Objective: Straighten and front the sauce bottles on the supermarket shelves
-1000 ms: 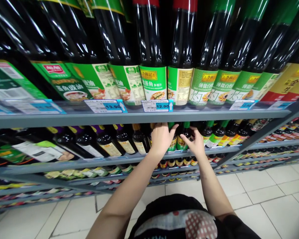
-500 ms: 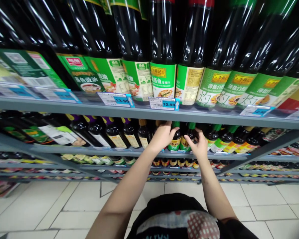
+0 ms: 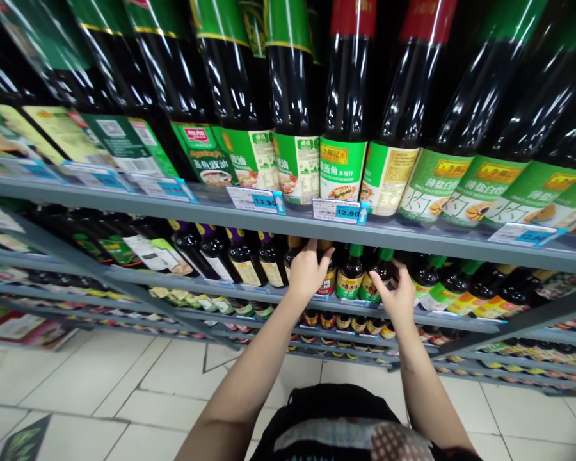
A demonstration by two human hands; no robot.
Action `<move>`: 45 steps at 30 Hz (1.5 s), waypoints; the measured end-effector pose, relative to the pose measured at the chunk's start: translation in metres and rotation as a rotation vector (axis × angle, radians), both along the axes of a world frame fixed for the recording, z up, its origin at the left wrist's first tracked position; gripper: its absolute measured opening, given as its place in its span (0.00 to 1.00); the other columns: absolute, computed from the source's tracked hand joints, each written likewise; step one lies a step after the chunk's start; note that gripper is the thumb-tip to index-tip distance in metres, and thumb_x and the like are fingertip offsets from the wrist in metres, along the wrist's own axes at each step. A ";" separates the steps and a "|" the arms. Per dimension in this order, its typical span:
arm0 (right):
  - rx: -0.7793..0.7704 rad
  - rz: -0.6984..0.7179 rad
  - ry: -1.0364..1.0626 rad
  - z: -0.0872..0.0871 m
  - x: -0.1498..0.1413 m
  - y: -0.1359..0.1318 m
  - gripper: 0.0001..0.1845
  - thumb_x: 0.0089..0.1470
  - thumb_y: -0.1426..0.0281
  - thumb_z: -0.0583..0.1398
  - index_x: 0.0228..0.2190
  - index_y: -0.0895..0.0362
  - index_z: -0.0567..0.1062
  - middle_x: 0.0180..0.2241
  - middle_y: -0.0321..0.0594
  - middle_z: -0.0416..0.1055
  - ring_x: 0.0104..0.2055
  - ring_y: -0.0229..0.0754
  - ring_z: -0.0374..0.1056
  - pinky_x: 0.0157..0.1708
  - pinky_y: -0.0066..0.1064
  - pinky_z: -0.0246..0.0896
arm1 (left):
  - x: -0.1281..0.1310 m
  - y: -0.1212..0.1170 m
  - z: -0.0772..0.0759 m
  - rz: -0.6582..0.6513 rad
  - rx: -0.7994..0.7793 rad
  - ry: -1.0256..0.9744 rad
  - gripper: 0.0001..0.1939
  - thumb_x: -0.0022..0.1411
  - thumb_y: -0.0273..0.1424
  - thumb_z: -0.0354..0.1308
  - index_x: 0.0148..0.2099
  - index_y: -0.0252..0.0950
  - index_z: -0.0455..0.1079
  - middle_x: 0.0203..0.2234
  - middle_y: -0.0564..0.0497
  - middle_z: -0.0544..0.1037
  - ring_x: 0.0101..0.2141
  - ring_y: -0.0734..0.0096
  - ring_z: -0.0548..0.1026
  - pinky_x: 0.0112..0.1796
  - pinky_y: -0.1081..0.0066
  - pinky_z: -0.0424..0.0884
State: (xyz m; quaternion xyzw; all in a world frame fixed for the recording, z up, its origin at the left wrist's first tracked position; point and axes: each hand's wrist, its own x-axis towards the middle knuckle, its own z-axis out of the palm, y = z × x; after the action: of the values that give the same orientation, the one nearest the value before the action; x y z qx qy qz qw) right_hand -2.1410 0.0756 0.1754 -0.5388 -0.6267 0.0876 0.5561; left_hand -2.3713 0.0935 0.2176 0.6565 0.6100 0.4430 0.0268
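Note:
My left hand (image 3: 307, 272) reaches onto the second shelf and wraps round a dark bottle with a red and yellow label (image 3: 327, 280). To its right stand two green-capped dark bottles (image 3: 350, 279). My right hand (image 3: 398, 296) hovers in front of the right one of them, fingers spread and curled, holding nothing. Both forearms stretch up from the bottom of the view.
The top grey shelf (image 3: 288, 221) carries tall dark sauce bottles with green labels (image 3: 338, 168) and blue price tags (image 3: 340, 210). Purple-capped bottles (image 3: 242, 262) stand left of my hands. Lower shelves hold small items. White floor tiles (image 3: 125, 397) lie below.
The view has swung left and up. My left hand shifted from the green-capped bottles to the bottle left of them; my right hand stays beside them, its fingers more spread.

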 end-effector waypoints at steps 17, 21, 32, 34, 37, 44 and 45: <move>0.195 -0.078 -0.019 0.011 -0.015 -0.020 0.32 0.56 0.58 0.66 0.58 0.57 0.67 0.55 0.54 0.67 0.55 0.58 0.66 0.53 0.54 0.65 | 0.032 -0.079 -0.060 0.017 0.313 0.073 0.34 0.68 0.26 0.49 0.72 0.34 0.41 0.63 0.35 0.61 0.64 0.55 0.59 0.61 0.56 0.65; 0.511 0.185 -0.020 0.014 -0.050 -0.043 0.27 0.55 0.74 0.65 0.55 0.51 0.69 0.52 0.48 0.70 0.53 0.54 0.68 0.52 0.53 0.67 | 0.032 -0.134 -0.112 0.018 0.284 0.192 0.34 0.64 0.20 0.52 0.70 0.35 0.49 0.59 0.35 0.67 0.61 0.55 0.64 0.56 0.55 0.72; 0.233 0.315 -0.072 0.044 -0.171 -0.015 0.17 0.62 0.62 0.59 0.48 0.59 0.74 0.46 0.47 0.75 0.45 0.46 0.74 0.42 0.35 0.74 | -0.044 -0.237 -0.178 0.304 0.066 0.116 0.26 0.65 0.21 0.51 0.63 0.41 0.62 0.58 0.37 0.66 0.55 0.56 0.71 0.44 0.62 0.80; 0.173 0.217 -0.145 0.055 -0.181 -0.004 0.23 0.60 0.57 0.60 0.50 0.60 0.73 0.44 0.49 0.76 0.42 0.49 0.75 0.42 0.37 0.74 | -0.066 -0.239 -0.185 0.329 0.064 0.116 0.24 0.65 0.21 0.51 0.62 0.40 0.63 0.59 0.37 0.66 0.56 0.55 0.70 0.44 0.62 0.80; 0.032 0.006 -0.297 0.072 -0.197 0.006 0.25 0.57 0.52 0.61 0.44 0.61 0.76 0.36 0.48 0.77 0.37 0.53 0.76 0.41 0.42 0.71 | -0.101 -0.227 -0.189 0.277 0.086 0.144 0.22 0.66 0.20 0.52 0.60 0.37 0.64 0.59 0.35 0.66 0.57 0.55 0.69 0.45 0.63 0.79; -0.173 -0.469 -0.380 0.079 -0.240 0.018 0.33 0.46 0.47 0.69 0.36 0.64 0.74 0.32 0.57 0.75 0.34 0.65 0.74 0.34 0.44 0.66 | -0.193 -0.198 -0.180 0.085 0.105 0.204 0.19 0.65 0.20 0.53 0.57 0.35 0.67 0.61 0.35 0.62 0.55 0.58 0.71 0.47 0.64 0.77; -0.155 -0.487 -0.346 0.077 -0.243 0.020 0.31 0.46 0.49 0.70 0.36 0.63 0.73 0.33 0.55 0.76 0.35 0.64 0.74 0.35 0.43 0.66 | -0.207 -0.196 -0.180 0.061 0.102 0.215 0.19 0.65 0.20 0.53 0.57 0.35 0.67 0.61 0.35 0.63 0.55 0.58 0.70 0.48 0.63 0.76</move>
State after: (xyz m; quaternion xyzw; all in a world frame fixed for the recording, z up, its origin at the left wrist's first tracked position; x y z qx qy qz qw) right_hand -2.3838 0.0955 0.2520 -0.7210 -0.5558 -0.0937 0.4031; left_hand -2.5779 -0.1029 0.0381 0.6819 0.6058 0.4009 -0.0855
